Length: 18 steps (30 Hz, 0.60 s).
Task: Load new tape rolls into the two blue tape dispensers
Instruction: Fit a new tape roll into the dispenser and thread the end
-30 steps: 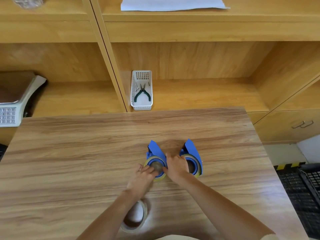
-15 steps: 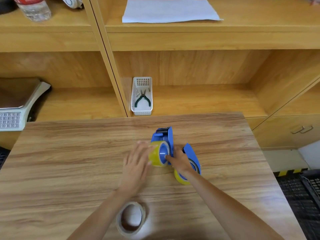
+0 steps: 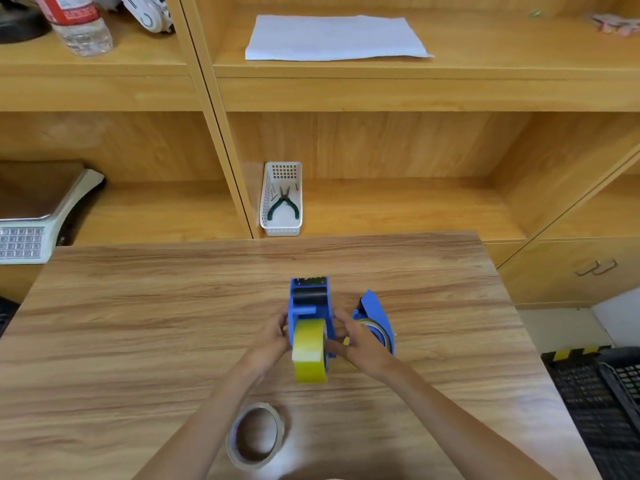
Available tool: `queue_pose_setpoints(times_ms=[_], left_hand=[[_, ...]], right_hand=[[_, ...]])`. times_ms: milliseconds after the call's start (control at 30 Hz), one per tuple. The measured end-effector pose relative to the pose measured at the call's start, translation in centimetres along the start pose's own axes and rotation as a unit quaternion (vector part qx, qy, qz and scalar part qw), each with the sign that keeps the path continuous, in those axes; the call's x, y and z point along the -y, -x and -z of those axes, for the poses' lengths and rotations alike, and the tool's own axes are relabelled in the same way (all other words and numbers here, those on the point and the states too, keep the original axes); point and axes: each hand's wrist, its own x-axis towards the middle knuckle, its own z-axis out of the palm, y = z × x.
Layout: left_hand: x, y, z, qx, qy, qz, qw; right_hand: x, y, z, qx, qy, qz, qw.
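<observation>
From the head view, the blue dispenser [image 3: 309, 306] stood upright near the middle of the desk [image 3: 138, 323], its serrated cutter end pointing away from the person. A yellow tape roll [image 3: 309, 351] sat on edge in its near end. The left hand [image 3: 273, 341] pressed against the dispenser's left side and the right hand [image 3: 360, 344] against its right, so the two hands clamped the frame and roll between them.

The second blue dispenser [image 3: 375, 320] lay tipped on its side just to the right, partly behind the right hand, with a roll already in it as far as I could tell. A nearly spent roll [image 3: 256, 436] lay flat on the desk nearer the person, well apart from both.

The dispenser looked like light, stiff plastic, easy to tip, so holding it by the flat side plates seemed wisest, clear of the toothed blade. The roll would be firm but tacky along its face; better gripped by its edges.
</observation>
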Motion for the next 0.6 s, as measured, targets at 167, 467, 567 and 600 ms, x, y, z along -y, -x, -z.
queue_pose_setpoints(times_ms=[167, 467, 567, 600], left_hand=[[-0.9, 0.6, -0.8, -0.024, -0.038, -0.029, 0.999], [-0.9, 1.0, -0.8, 0.02, -0.02, -0.015, 0.999], [-0.7, 1.4, -0.9, -0.007, 0.083, -0.009, 0.996], [-0.8, 1.7, -0.9, -0.035, 0.12, -0.003, 0.992]], right_hand=[[0.5, 0.3, 0.0, 0.004, 0.026, -0.002, 1.0], [0.3, -0.9, 0.5, -0.058, 0.053, -0.009, 0.997], [-0.1, -1.0, 0.5, -0.094, -0.021, -0.015, 0.995], [-0.1, -0.9, 0.6, -0.112, -0.047, -0.018, 0.992]])
